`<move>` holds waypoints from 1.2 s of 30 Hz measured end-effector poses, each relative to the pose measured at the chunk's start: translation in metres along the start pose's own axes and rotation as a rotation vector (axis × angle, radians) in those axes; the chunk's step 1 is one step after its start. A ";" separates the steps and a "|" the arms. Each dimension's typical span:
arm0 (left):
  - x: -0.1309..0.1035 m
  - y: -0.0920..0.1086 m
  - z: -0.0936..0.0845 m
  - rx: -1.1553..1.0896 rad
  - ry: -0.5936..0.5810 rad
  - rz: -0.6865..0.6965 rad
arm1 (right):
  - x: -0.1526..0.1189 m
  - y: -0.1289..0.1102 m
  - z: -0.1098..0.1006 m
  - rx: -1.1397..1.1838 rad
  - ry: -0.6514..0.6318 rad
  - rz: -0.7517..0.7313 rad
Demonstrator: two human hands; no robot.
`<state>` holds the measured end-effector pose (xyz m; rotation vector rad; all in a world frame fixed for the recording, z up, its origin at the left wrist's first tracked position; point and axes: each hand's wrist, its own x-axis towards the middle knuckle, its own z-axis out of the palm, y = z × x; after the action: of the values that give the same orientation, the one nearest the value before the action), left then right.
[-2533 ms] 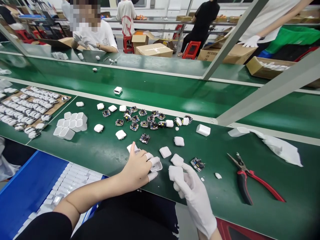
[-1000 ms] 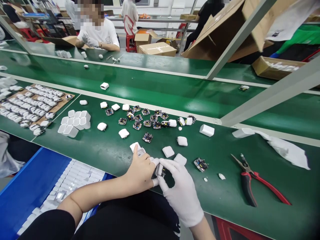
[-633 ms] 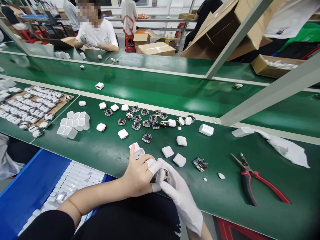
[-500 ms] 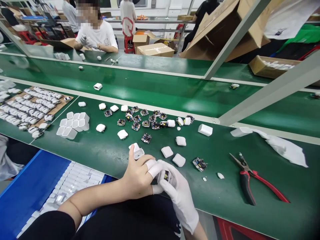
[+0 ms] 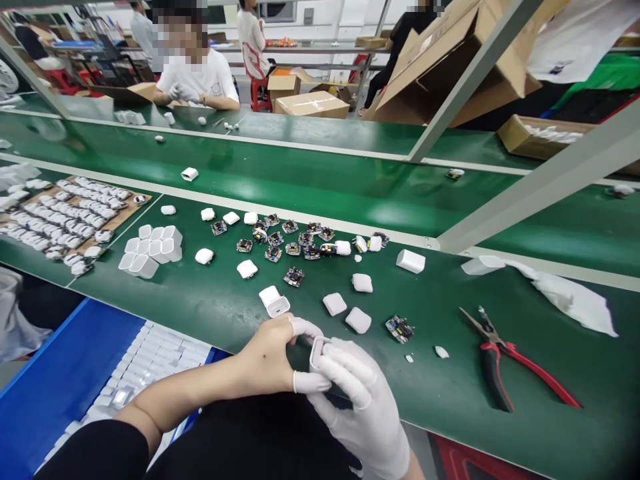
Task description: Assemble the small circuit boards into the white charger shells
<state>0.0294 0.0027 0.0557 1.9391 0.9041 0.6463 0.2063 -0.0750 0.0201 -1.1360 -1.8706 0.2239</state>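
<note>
White casing [image 5: 316, 353] sits between both hands [image 5: 273, 357].

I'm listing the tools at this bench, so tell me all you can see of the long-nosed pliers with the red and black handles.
The pliers lie flat on the green tabletop, at the right of the view. Their slim jaws look like bare metal and stand open, pointing away from the wearer. Past the pivot the handles spread wide: the left one mostly black, edged red, the right one mainly red, both seemingly plastic-coated. Only the tabletop appears to touch them.
</note>
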 end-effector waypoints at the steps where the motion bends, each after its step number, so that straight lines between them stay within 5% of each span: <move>1: 0.001 0.002 -0.001 -0.006 -0.021 -0.019 | 0.004 -0.001 -0.002 -0.002 -0.020 -0.050; 8: 0.006 0.001 -0.008 -0.062 -0.186 -0.136 | 0.028 -0.007 -0.004 0.180 -0.189 0.014; 16: 0.001 -0.003 -0.003 -0.166 -0.227 -0.134 | 0.026 -0.014 0.003 0.116 -0.158 -0.026; 22: -0.003 0.000 -0.003 -0.265 -0.120 -0.103 | 0.012 -0.013 0.011 0.084 0.095 0.031; 29: -0.005 -0.002 0.001 -0.220 -0.038 0.042 | 0.027 -0.016 0.005 0.005 0.063 -0.074; 36: -0.005 -0.013 0.011 -0.293 -0.032 -0.076 | 0.016 -0.009 0.015 0.144 0.073 -0.008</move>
<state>0.0298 -0.0021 0.0387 1.6426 0.8103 0.6623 0.1866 -0.0634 0.0257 -1.0246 -1.7648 0.3036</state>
